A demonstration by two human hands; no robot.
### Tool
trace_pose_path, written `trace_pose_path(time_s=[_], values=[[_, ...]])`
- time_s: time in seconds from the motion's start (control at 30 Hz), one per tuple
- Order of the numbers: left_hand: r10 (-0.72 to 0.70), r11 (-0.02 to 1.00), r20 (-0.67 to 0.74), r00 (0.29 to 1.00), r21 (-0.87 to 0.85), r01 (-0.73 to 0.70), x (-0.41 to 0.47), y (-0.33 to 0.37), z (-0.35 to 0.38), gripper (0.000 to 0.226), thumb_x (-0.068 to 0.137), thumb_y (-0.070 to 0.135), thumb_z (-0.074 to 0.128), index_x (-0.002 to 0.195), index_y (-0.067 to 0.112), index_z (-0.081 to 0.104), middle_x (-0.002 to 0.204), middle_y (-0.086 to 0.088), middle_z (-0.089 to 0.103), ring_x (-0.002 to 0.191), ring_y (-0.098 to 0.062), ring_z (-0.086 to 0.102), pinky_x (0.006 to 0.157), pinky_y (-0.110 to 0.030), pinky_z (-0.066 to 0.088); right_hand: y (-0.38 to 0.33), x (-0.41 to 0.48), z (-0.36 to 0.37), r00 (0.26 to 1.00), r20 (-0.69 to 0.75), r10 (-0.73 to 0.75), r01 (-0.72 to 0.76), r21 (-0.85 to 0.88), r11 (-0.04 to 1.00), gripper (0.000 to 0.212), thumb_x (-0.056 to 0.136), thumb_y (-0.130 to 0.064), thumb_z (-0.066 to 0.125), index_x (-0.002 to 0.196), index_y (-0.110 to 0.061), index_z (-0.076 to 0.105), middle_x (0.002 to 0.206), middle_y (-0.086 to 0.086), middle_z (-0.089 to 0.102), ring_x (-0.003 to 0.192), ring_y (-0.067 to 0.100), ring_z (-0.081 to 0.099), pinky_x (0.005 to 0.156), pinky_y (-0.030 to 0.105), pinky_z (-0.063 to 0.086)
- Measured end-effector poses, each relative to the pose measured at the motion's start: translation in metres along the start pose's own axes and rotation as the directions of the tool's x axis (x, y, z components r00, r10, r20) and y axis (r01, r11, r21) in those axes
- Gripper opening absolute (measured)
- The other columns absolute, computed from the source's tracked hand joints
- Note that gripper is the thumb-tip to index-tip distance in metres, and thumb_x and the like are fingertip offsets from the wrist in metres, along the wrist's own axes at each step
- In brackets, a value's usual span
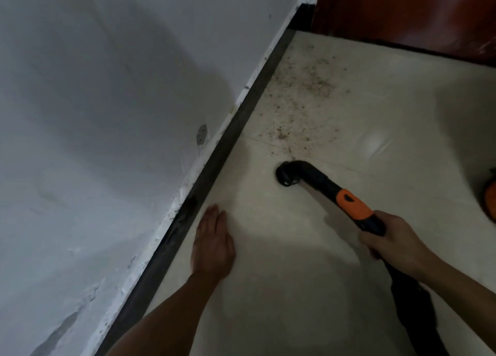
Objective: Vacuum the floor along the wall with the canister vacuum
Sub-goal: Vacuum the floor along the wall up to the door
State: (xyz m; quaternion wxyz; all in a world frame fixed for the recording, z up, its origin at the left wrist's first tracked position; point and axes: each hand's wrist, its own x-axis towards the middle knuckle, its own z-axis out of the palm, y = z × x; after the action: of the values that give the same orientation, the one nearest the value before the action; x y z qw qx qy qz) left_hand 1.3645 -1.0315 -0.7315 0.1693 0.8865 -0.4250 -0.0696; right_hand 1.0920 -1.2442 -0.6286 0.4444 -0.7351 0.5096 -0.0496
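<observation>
Right hand (394, 237) gripped vacuum wand (332, 189), nozzle (285, 174) on floor (362, 119) near debris (295, 92); left hand (213, 244) flat, fingers straight, beside baseboard (236, 124).

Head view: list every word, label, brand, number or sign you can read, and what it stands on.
No readable text anywhere in this view.
The vacuum wand, held by the right hand, has a small dark mark on its orange part, too blurred to read.
The wall and the door carry none.
</observation>
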Motion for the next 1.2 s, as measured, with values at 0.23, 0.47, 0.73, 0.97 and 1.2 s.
trace_pose_path(time_s=[0.23, 0.47, 0.73, 0.97, 1.2], values=[[0.034, 0.998, -0.03, 0.999, 0.053, -0.032, 0.0, 0.004, -0.001, 0.058, 0.086, 0.022, 0.028, 0.13, -0.005, 0.055, 0.141, -0.025, 0.046, 0.13, -0.04, 0.045, 0.109, -0.046, 0.035, 0.041, -0.019, -0.023, 0.997, -0.077, 0.029, -0.03, -0.009, 1.0, 0.017, 0.08, 0.002, 0.07, 0.082, -0.01, 0.059, 0.05, 0.002, 0.055, 0.039, 0.017, 0.053, 0.042, 0.031, 0.043], [-0.055, 0.998, -0.005, 0.998, 0.041, 0.056, 0.029, 0.025, 0.002, 0.038, 0.082, 0.003, 0.052, 0.117, -0.01, 0.059, 0.128, -0.034, 0.053, 0.118, -0.048, 0.051, 0.098, -0.052, 0.045, 0.026, -0.001, -0.015, 0.98, -0.196, 0.032, -0.049, -0.082, 0.995, 0.018, 0.077, -0.01, 0.073, 0.077, -0.017, 0.057, 0.054, 0.007, 0.061, 0.037, 0.011, 0.055, 0.043, 0.026, 0.041], [-0.011, 0.997, -0.03, 0.999, 0.075, 0.014, 0.043, 0.03, 0.016, 0.05, 0.096, 0.023, 0.037, 0.139, -0.002, 0.046, 0.148, -0.026, 0.037, 0.141, -0.037, 0.031, 0.117, -0.044, 0.025, -0.009, 0.032, 0.019, 0.984, -0.177, -0.019, -0.006, -0.139, 0.99, 0.018, 0.075, -0.018, 0.075, 0.077, -0.02, 0.057, 0.059, 0.004, 0.062, 0.05, 0.02, 0.061, 0.045, 0.03, 0.042], [-0.011, 0.997, -0.033, 0.999, 0.079, 0.014, 0.043, 0.03, 0.013, 0.054, 0.095, 0.029, 0.03, 0.132, -0.002, 0.053, 0.144, -0.025, 0.044, 0.136, -0.037, 0.039, 0.112, -0.048, 0.033, -0.03, 0.05, 0.032, 0.992, -0.114, -0.056, 0.04, -0.138, 0.99, 0.018, 0.074, -0.015, 0.074, 0.074, -0.017, 0.056, 0.058, 0.007, 0.061, 0.051, 0.024, 0.061, 0.051, 0.035, 0.046], [-0.008, 0.995, -0.043, 0.999, 0.1, 0.012, 0.043, 0.029, 0.014, 0.053, 0.096, 0.029, 0.031, 0.134, 0.0, 0.053, 0.145, -0.024, 0.042, 0.138, -0.035, 0.037, 0.114, -0.045, 0.029, -0.041, 0.068, 0.035, 0.988, -0.135, -0.077, 0.059, -0.138, 0.989, 0.019, 0.076, -0.016, 0.074, 0.077, -0.018, 0.055, 0.062, 0.007, 0.062, 0.054, 0.025, 0.061, 0.052, 0.034, 0.046]])
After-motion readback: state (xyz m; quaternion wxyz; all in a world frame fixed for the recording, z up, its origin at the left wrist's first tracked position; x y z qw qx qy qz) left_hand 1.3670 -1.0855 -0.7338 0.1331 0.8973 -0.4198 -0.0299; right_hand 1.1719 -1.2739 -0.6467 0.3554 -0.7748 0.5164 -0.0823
